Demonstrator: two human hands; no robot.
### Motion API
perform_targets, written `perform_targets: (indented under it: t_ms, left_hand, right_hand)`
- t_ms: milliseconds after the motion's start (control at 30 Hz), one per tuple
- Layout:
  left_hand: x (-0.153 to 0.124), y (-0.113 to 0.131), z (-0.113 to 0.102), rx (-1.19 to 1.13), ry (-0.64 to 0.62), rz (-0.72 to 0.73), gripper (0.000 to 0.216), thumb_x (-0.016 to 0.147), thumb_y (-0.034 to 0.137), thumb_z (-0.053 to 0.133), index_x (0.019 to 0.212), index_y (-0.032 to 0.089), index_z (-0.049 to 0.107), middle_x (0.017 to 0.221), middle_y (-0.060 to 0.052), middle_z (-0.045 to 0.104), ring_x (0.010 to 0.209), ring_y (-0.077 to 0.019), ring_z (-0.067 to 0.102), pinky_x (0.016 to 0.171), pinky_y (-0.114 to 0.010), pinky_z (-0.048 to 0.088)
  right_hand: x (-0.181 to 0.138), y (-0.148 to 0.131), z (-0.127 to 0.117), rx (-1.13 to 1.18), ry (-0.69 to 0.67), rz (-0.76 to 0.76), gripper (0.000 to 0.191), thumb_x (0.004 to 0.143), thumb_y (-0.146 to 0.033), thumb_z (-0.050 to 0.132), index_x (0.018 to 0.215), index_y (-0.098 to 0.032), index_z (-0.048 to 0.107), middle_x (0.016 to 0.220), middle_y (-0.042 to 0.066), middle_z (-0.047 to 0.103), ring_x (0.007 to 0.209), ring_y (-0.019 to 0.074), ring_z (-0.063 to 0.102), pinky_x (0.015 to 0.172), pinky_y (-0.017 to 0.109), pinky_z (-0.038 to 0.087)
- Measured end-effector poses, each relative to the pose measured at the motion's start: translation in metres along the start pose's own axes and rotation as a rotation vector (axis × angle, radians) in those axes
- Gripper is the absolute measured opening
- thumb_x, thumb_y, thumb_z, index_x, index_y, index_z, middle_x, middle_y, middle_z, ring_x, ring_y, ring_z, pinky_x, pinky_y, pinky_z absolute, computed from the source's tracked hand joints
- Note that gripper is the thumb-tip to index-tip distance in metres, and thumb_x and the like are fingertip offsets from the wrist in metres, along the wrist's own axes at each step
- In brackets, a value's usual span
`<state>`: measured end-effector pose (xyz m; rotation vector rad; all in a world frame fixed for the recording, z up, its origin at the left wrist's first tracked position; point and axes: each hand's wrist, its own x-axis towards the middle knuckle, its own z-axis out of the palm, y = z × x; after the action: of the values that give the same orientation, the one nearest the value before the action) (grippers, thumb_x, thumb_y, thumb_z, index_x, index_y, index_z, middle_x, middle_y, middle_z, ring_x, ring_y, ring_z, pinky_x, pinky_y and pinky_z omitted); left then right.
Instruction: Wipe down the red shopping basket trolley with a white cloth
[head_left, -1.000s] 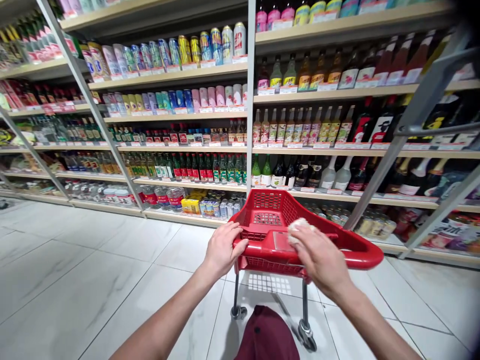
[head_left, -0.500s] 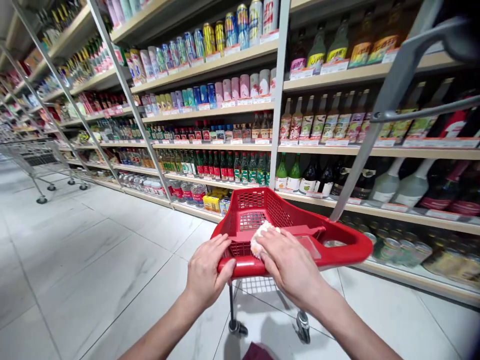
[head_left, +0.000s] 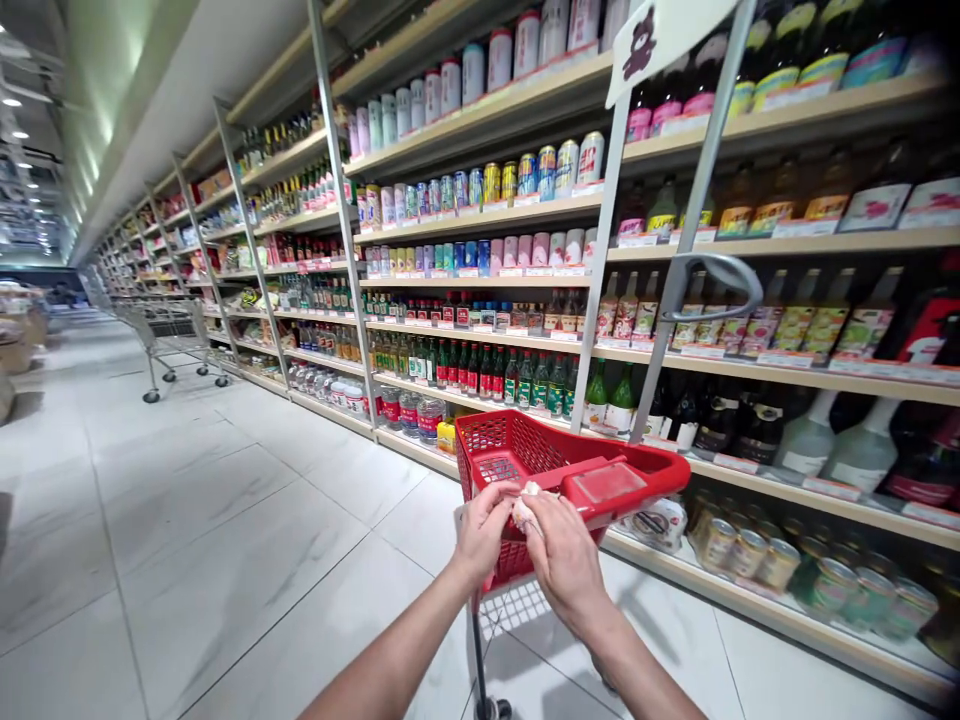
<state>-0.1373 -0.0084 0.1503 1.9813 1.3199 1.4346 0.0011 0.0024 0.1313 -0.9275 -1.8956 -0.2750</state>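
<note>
A small red plastic shopping cart (head_left: 517, 440) stands before me, its basket pierced with holes. Over its near left end my two hands come together at a crumpled whitish cloth (head_left: 527, 507) with faint coloured spots. My right hand (head_left: 568, 560) is closed around the cloth from the right, fingers pressed on it. From the other side, the thumb and fingers of my left hand (head_left: 480, 535) pinch its left edge. The fingers partly hide the cloth and the cart's handle below it; whether they touch the handle I cannot tell. A greyish panel (head_left: 607, 482) lies right of the hands.
A grey pole (head_left: 679, 240) with a loop rises from the cart's right side. Shelves of bottles and cans (head_left: 472, 280) run along the right and into the distance. Farther left, a metal cart (head_left: 169, 330) stands by them on the pale tiled floor (head_left: 225, 540).
My left hand has left the cart's handle and moved right to the cloth. The cart appears turned, and the view has tipped up, showing more of the aisle and a bear-print banner.
</note>
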Motion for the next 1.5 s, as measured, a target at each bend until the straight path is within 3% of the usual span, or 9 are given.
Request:
perform_targets:
  t_ms: [133,300,467,600,733,900,1133,1300,1500]
  left_hand:
    - [-0.005,-0.007,-0.007,-0.072,-0.030,-0.018,0.030,0.082,0.020,0.032,0.107,0.019,0.048,0.107,-0.005,0.062,0.094,-0.0142,0.059,0.084,-0.031,0.047]
    - [-0.009,-0.038,-0.008,0.358,-0.168,-0.076,0.039,0.087,0.035,0.031,0.122,0.022,0.042,0.135,-0.007,0.040,0.128,-0.0221,0.028,0.103,-0.053,0.020]
    - [-0.016,-0.044,0.031,0.422,-0.278,0.012,0.043,0.087,0.036,0.032,0.127,0.021,0.036,0.139,-0.005,0.033,0.132,-0.0183,0.017,0.107,-0.046,0.016]
    - [-0.003,-0.052,0.027,0.555,-0.410,-0.086,0.044,0.083,0.028,0.040,0.127,0.028,0.036,0.138,-0.002,0.036,0.130,-0.0196,0.023,0.105,-0.052,0.013]
    - [0.006,-0.070,0.019,0.639,-0.398,-0.248,0.033,0.082,0.020,0.038,0.113,0.023,0.049,0.135,-0.008,0.041,0.129,-0.0287,0.024,0.095,-0.065,0.018]
    - [-0.007,-0.073,0.041,0.653,-0.328,-0.273,0.027,0.085,0.020,0.032,0.103,0.023,0.052,0.136,-0.003,0.039,0.131,-0.0266,0.020,0.096,-0.066,0.014]
    - [-0.016,-0.062,0.058,0.724,-0.286,-0.238,0.032,0.085,0.024,0.033,0.113,0.023,0.048,0.140,-0.006,0.032,0.131,-0.0284,0.018,0.095,-0.069,0.013]
    - [-0.016,-0.056,0.067,0.711,-0.344,-0.239,0.037,0.085,0.025,0.032,0.120,0.023,0.044,0.142,-0.007,0.028,0.132,-0.0282,0.015,0.094,-0.069,0.015]
    - [-0.015,-0.055,0.076,0.746,-0.338,-0.292,0.039,0.084,0.029,0.032,0.121,0.023,0.043,0.143,-0.005,0.025,0.133,-0.0264,0.012,0.096,-0.068,0.011]
  right_hand:
    - [-0.009,0.003,-0.011,0.010,-0.045,-0.035,0.030,0.084,-0.023,0.036,0.106,-0.018,0.055,0.102,0.008,0.064,0.095,0.0178,0.058,0.090,0.041,0.039]
    - [-0.020,0.033,-0.036,-0.037,-0.035,0.000,0.027,0.085,-0.027,0.035,0.099,-0.020,0.056,0.096,0.006,0.066,0.090,0.0174,0.059,0.091,0.042,0.037]
    - [-0.028,0.026,-0.042,-0.232,-0.026,0.018,0.027,0.085,-0.025,0.036,0.098,-0.018,0.058,0.094,0.007,0.066,0.089,0.0181,0.059,0.094,0.041,0.033]
    - [-0.034,0.046,-0.059,-0.430,-0.134,0.004,0.028,0.085,-0.025,0.036,0.100,-0.017,0.059,0.094,0.009,0.066,0.088,0.0202,0.058,0.087,0.039,0.035]
    - [-0.040,0.066,-0.054,-0.509,-0.133,0.031,0.028,0.084,-0.025,0.036,0.098,-0.016,0.059,0.088,0.009,0.065,0.082,0.0205,0.058,0.079,0.036,0.039]
    - [-0.040,0.069,-0.030,-0.464,-0.184,-0.055,0.028,0.084,-0.016,0.036,0.101,-0.017,0.058,0.091,0.008,0.066,0.088,0.0195,0.057,0.089,0.038,0.034]
    - [-0.059,0.106,-0.052,-0.529,0.059,0.048,0.029,0.083,-0.021,0.039,0.105,-0.016,0.057,0.103,0.011,0.063,0.102,0.0256,0.052,0.094,0.047,0.029]
    - [-0.066,0.117,-0.051,-0.496,-0.075,-0.030,0.034,0.084,-0.016,0.035,0.110,-0.026,0.055,0.110,0.005,0.061,0.108,0.0223,0.050,0.101,0.046,0.021]
    - [-0.069,0.147,-0.080,-0.718,0.122,0.131,0.035,0.086,-0.027,0.033,0.109,-0.015,0.055,0.112,0.012,0.059,0.111,0.0259,0.047,0.099,0.048,0.022]
